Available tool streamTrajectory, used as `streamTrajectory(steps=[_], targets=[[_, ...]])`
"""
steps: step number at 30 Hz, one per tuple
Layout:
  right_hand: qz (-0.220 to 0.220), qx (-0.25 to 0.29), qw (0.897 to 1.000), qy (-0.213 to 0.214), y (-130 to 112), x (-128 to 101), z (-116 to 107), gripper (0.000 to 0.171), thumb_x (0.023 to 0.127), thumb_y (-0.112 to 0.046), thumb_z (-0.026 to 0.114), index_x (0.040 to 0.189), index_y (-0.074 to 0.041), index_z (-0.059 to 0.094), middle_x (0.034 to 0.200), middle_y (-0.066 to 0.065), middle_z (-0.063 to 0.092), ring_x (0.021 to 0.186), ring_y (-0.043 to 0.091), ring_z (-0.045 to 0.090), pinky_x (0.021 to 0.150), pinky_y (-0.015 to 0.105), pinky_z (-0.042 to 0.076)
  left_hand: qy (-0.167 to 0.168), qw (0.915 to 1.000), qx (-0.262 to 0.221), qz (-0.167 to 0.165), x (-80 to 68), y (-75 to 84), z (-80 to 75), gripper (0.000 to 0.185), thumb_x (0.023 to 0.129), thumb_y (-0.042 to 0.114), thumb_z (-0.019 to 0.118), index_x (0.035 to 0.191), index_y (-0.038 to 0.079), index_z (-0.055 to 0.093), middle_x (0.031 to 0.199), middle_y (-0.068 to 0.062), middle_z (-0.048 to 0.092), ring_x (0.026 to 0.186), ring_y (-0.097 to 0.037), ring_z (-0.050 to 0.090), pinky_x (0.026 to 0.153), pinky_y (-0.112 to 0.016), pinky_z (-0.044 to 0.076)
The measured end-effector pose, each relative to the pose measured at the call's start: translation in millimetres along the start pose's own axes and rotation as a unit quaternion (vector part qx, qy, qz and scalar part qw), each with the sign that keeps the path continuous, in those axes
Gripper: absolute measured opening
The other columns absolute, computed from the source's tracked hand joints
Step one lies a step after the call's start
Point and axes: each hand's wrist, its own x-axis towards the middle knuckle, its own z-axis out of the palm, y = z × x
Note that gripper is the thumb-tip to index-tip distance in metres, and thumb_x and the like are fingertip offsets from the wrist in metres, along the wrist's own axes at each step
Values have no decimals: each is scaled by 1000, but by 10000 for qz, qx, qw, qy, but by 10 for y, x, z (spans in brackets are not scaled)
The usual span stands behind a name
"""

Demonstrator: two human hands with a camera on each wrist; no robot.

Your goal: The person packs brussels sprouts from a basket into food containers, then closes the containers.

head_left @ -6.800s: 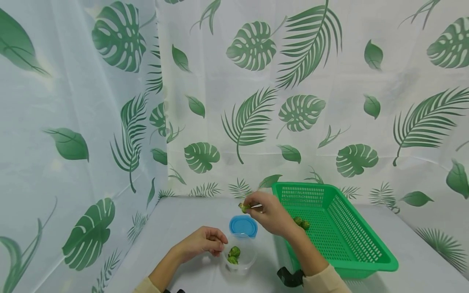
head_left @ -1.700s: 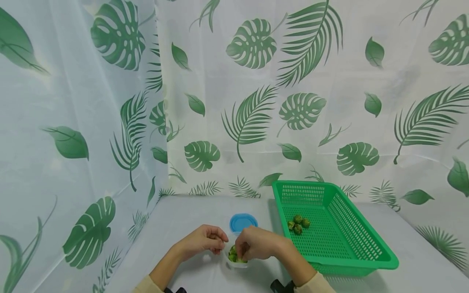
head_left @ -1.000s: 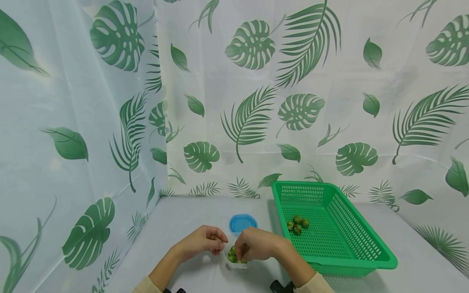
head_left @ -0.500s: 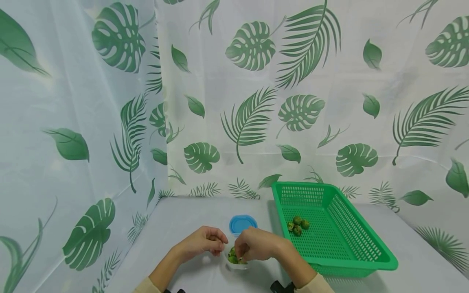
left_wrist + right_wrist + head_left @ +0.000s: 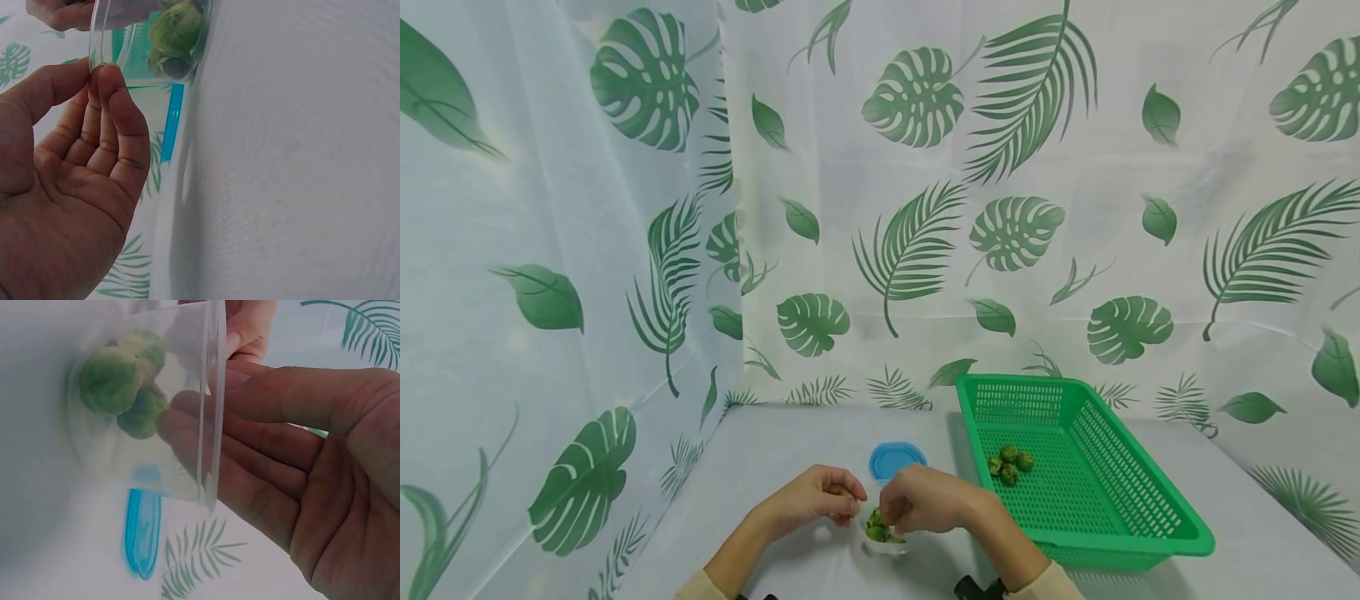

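"What's way over on the left?"

"A white cloth (image 5: 561, 379) with green leaves on it. There's leafy cloth all along the far side too."

"What comes next?"

"The left hand (image 5: 816, 498), poking out of a cream sleeve (image 5: 702, 586). Its thumb and fingertips pinch the rim of a clear tub (image 5: 112, 456)."

"Where is the tub?"

"It stands upright on the white surface (image 5: 775, 442), in the near part, between the two hands."

"Is something in it?"

"Yes, little green sprouts (image 5: 109, 381)! I can see three through the side, bunched up at the bottom."

"And that blue thing?"

"That's a blue lid (image 5: 897, 461), lying flat on the surface, just on the far side of the tub."

"What's the right hand (image 5: 928, 500) doing?"

"Its fingers dip into the tub, loose and stretched out. I can't tell if a fingertip touches a sprout."

"And on the right?"

"A big green basket (image 5: 1090, 492) full of tiny holes. Four more sprouts (image 5: 1009, 475) sit close together in its left part."
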Motion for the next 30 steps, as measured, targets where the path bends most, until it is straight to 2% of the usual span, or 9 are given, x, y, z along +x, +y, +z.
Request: streamTrajectory(steps=[4, 11, 15, 19, 24, 30], targets=[[-100, 90, 9997, 185, 3, -12, -26, 17, 88, 0, 79, 103, -9, 78, 94, 0, 77, 83, -3, 67, 75, 19, 56, -13, 10000, 10, 23, -6, 3, 3, 32, 98, 9, 67, 120, -14, 64, 89, 1, 73, 77, -10, 65, 72, -27, 57], [-174, 1, 9982, 581, 11, -41, -107, 25, 94, -11, 77, 119, -14, 75, 93, -7, 75, 82, -2, 66, 73, 21, 56, -27, 10000, 3, 11, -8, 6, 7, 30, 99, 9, 66, 120, -12, 64, 88, 2, 72, 78, -10, 65, 73, -28, 57], [-252, -89, 9957, 883, 6, -70, -158, 31, 96, -20, 76, 126, -15, 72, 100, -2, 77, 86, 2, 70, 74, 21, 56, -42, 10000, -10, 16, -11, 10, 7, 29, 99, 9, 65, 120, -11, 64, 88, 2, 72, 78, -11, 65, 74, -28, 57], [-325, -57, 9919, 1228, 1, -106, -202, 36, 98, -21, 74, 133, -16, 67, 105, 4, 77, 86, 7, 71, 72, 23, 57, -39, 10000, -4, 6, -13, 11, 6, 30, 100, 11, 66, 120, -11, 65, 89, 2, 72, 78, -10, 65, 74, -28, 57], [-307, -4, 9856, 1662, -10, -142, -237, 46, 99, -23, 73, 143, -18, 61, 112, 2, 74, 86, 7, 69, 73, 25, 56, -22, 10000, 7, -3, -17, 17, 11, 31, 100, 11, 66, 121, -12, 64, 90, 1, 72, 79, -10, 66, 75, -28, 57], [-179, -86, 9756, 2185, -39, -144, -266, 50, 99, -28, 73, 146, -19, 59, 119, 1, 72, 90, 8, 70, 72, 24, 57, -6, 10000, -8, -16, -13, 11, 15, 29, 100, 9, 65, 120, -12, 64, 91, 1, 72, 79, -10, 66, 74, -27, 57]])
